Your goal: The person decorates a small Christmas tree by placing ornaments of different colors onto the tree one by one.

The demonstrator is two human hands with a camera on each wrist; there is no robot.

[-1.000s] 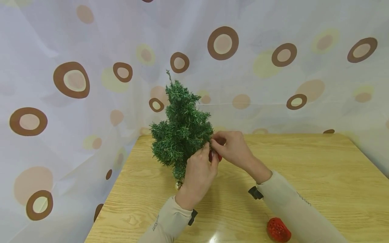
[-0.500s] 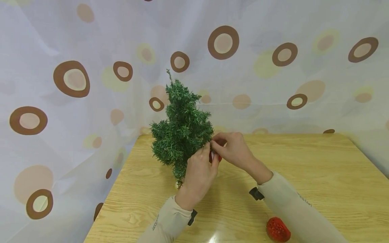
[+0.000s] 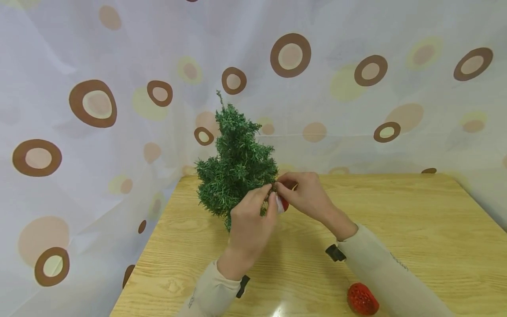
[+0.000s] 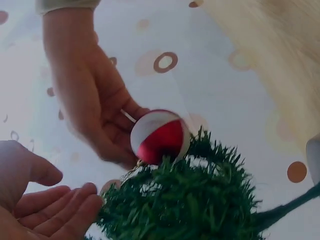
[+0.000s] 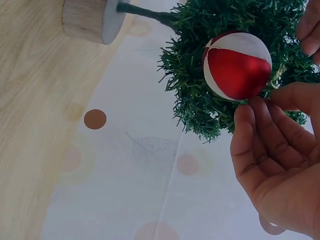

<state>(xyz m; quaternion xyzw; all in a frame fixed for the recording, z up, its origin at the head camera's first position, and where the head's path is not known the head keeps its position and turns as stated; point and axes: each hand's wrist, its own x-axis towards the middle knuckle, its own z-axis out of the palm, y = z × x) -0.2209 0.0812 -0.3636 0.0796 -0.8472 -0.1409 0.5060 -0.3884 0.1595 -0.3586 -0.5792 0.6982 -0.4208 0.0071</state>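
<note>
A small green artificial Christmas tree (image 3: 237,163) stands on the wooden table. At its right side hangs a red and white Christmas bauble (image 5: 237,65), partly hidden behind the fingers in the head view. My right hand (image 3: 305,193) pinches at the top of the bauble, thumb and fingertips together against the branch tips. Beside it, my left hand (image 3: 249,222) has its thumb apart from the loosely bent fingers, which reach to the edge of the branches. In the left wrist view, nothing shows between that thumb and those fingers.
A red ornament (image 3: 362,299) lies on the table (image 3: 416,229) near the front, beside the right sleeve. The tree's round wooden base (image 5: 85,20) shows in the right wrist view. Behind the table hangs a white curtain (image 3: 336,26) with brown circles.
My left hand has shifted slightly left and its thumb has come off the bauble, so more of the white part shows. The right hand stays nearly still.
</note>
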